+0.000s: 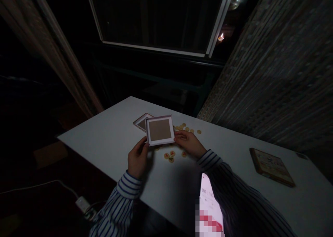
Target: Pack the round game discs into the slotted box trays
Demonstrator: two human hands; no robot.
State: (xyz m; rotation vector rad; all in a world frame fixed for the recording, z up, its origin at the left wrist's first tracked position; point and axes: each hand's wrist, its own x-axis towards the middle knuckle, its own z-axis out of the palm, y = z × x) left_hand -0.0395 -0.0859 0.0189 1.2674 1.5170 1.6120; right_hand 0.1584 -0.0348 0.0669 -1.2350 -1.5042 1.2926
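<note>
Between my two hands a shallow box half (160, 130), white-rimmed with a grey-brown inside, is held tilted above the white table. My left hand (137, 157) grips its lower left corner, and my right hand (190, 143) pinches its right edge. Behind it on the table lies a second, similar box half (142, 122), partly covered by the held one. Round wooden game pieces (171, 159) with red or dark markings lie just below the box, and several more pieces (184, 125) are scattered behind my right hand.
A folded wooden board (272, 166) lies on the right part of the white table (234, 154). A lit phone (209, 199) showing a timer stands near my right forearm. A power strip (83, 204) with a white cable is at the lower left. Curtains hang on both sides of a dark window.
</note>
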